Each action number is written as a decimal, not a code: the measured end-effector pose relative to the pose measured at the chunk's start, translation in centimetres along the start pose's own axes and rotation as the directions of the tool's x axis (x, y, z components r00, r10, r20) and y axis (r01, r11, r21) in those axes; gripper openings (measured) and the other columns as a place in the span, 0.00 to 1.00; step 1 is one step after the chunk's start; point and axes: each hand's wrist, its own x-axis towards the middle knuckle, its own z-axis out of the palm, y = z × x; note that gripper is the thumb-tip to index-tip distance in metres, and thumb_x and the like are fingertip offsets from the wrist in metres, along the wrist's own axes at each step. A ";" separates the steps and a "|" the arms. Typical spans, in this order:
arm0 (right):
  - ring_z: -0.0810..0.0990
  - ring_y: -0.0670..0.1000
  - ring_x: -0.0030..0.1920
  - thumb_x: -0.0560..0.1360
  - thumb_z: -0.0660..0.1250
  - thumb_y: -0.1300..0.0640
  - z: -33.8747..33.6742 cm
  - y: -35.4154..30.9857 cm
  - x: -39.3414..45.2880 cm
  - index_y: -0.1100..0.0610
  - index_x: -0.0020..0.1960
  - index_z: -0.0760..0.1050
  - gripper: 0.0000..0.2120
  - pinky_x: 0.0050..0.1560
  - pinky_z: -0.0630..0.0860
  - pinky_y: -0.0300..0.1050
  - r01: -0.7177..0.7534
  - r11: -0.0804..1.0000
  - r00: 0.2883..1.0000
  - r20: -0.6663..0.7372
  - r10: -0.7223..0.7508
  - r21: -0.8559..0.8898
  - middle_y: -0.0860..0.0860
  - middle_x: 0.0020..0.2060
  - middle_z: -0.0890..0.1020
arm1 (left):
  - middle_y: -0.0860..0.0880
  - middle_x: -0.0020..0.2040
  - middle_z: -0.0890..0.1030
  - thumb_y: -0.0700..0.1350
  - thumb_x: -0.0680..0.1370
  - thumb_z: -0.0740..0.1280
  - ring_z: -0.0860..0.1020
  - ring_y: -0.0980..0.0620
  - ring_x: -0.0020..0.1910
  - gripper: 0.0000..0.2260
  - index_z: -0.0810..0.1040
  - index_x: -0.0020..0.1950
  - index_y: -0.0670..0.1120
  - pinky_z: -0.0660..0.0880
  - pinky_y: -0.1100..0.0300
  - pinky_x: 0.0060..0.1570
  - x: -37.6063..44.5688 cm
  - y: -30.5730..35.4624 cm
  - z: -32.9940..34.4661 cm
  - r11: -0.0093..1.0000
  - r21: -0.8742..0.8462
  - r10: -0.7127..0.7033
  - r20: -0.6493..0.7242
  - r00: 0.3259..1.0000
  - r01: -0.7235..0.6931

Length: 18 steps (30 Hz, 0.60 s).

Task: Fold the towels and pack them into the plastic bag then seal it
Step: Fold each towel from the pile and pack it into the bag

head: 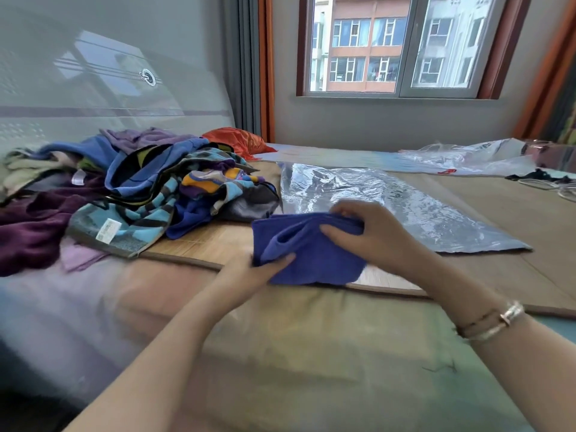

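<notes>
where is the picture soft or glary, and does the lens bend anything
Head view: daylight from the window puts glare on the flat plastic bag; the lower left edge is smeared; the wide lens bows the mat edge; the blue towel looks fairly sharp.

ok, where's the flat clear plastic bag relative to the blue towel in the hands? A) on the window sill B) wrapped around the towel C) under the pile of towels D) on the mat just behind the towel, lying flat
D: the clear plastic bag lies flat on the mat just beyond the blue towel, which the left hand and right hand both grip.
</notes>
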 end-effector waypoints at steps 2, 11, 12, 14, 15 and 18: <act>0.77 0.45 0.37 0.71 0.72 0.53 0.7 -0.1 3.5 0.50 0.42 0.78 0.03 0.40 0.70 0.37 -0.013 1.000 1.000 -0.020 0.013 0.001 0.47 0.36 0.81 | 0.59 0.44 0.84 0.51 0.75 0.71 0.81 0.64 0.41 0.04 0.80 0.46 0.53 0.76 0.71 0.40 0.5 0.0 -0.8 0.991 -0.072 -0.120 -0.042 0.992 0.117; 0.79 0.54 0.49 0.69 0.73 0.42 6.9 8.7 10.6 0.50 0.43 0.78 0.12 0.44 0.72 0.44 -0.263 0.829 0.896 0.193 0.399 -0.494 0.51 0.48 0.81 | 0.50 0.46 0.80 0.53 0.75 0.68 0.77 0.46 0.53 0.10 0.75 0.48 0.48 0.67 0.58 0.43 4.9 -1.9 -0.9 0.895 0.324 -0.155 -0.421 0.894 0.307; 0.78 0.53 0.49 0.70 0.72 0.42 7.0 9.4 10.2 0.52 0.45 0.77 0.14 0.45 0.72 0.44 -0.295 0.839 0.891 0.185 0.415 -0.458 0.52 0.49 0.81 | 0.49 0.51 0.80 0.55 0.75 0.67 0.77 0.45 0.55 0.13 0.75 0.53 0.47 0.69 0.57 0.46 5.1 -2.0 -0.6 0.850 0.415 -0.138 -0.419 0.898 0.324; 0.77 0.53 0.52 0.71 0.71 0.41 7.1 10.0 9.6 0.56 0.51 0.76 0.19 0.46 0.70 0.43 -0.321 0.858 0.889 0.185 0.419 -0.400 0.53 0.52 0.81 | 0.47 0.59 0.77 0.59 0.75 0.65 0.73 0.43 0.61 0.20 0.73 0.59 0.47 0.70 0.54 0.54 5.5 -2.5 -0.3 0.720 0.589 -0.134 -0.401 0.906 0.367; 0.78 0.54 0.53 0.72 0.70 0.40 7.0 9.8 9.4 0.57 0.54 0.76 0.22 0.48 0.71 0.43 -0.336 0.869 0.882 0.201 0.425 -0.364 0.54 0.53 0.81 | 0.46 0.62 0.75 0.61 0.74 0.65 0.71 0.42 0.63 0.22 0.72 0.60 0.47 0.69 0.53 0.57 5.8 -2.7 -0.3 0.664 0.632 -0.179 -0.383 0.906 0.399; 0.78 0.60 0.56 0.71 0.70 0.38 6.2 8.7 9.5 0.67 0.58 0.76 0.33 0.55 0.74 0.50 -0.428 0.870 0.811 0.320 0.489 -0.244 0.64 0.57 0.79 | 0.46 0.63 0.75 0.65 0.73 0.64 0.70 0.41 0.65 0.24 0.72 0.58 0.47 0.68 0.52 0.62 6.8 -3.2 -0.8 0.657 0.589 -0.363 -0.299 0.882 0.470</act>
